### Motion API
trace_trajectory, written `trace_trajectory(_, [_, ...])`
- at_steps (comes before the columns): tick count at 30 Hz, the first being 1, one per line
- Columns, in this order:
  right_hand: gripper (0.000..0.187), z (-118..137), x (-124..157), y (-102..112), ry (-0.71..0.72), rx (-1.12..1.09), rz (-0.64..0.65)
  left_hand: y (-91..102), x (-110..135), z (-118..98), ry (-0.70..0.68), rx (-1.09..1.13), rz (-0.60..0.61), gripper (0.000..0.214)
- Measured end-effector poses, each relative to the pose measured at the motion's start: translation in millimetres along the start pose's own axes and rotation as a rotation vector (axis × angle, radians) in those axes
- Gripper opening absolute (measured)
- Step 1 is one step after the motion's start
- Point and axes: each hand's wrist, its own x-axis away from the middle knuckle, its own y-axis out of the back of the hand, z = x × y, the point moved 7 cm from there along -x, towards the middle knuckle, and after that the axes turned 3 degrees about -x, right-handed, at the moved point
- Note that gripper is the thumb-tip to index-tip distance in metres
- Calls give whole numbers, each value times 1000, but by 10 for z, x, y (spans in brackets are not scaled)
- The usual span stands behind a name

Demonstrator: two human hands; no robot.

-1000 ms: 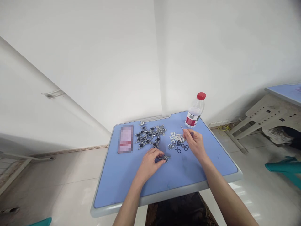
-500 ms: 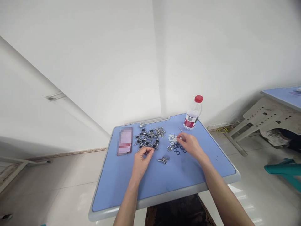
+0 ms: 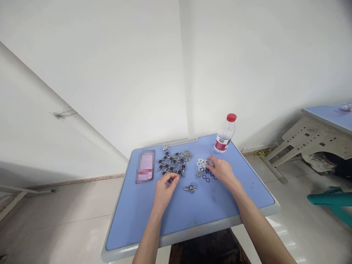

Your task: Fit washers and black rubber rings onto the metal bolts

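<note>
My left hand [image 3: 165, 187] rests on the blue table [image 3: 192, 216], its fingers pinched together at the near edge of a pile of metal wing bolts with black washers [image 3: 173, 163]. What the pinch holds is too small to make out. One assembled wing bolt [image 3: 191, 189] lies alone on the table just right of that hand. My right hand [image 3: 221, 170] reaches into a small heap of silver washers [image 3: 202, 162] and black rubber rings [image 3: 206, 178], with its fingertips closed on a silver piece there.
A phone [image 3: 145, 165] lies at the table's back left. A plastic water bottle with a red cap [image 3: 225, 134] stands at the back right corner. Another blue table [image 3: 330, 113] and a teal chair [image 3: 332, 200] are off to the right, against a white wall.
My left hand let go of the single wing bolt and moved up-left to the bolt pile. My right hand shifted left onto the silver washers.
</note>
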Motion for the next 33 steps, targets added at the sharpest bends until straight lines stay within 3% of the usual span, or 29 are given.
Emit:
trace_trajectory(9, [18, 59, 3, -29, -19, 34, 52, 5, 6, 3, 6, 2, -3, 20])
trace_trajectory(20, [13, 84, 15, 13, 3, -65, -5, -16, 3, 2, -12, 7, -3, 18])
trace_trajectory(22, [17, 130, 48, 33, 16, -232, -39, -36, 7, -23, -30, 0, 5, 17])
trace_trajectory(25, [27, 279, 139, 10, 80, -729, -86, -113, 20, -100, -83, -10, 65, 16])
trace_trajectory(27, [30, 430, 213, -72, 144, -910, -50, -172, 34, -143, -100, -3, 109, 20])
trace_trajectory(33, [28, 749, 370, -341, 275, -940, 135, -296, 62, -193, -127, 36, 192, 25])
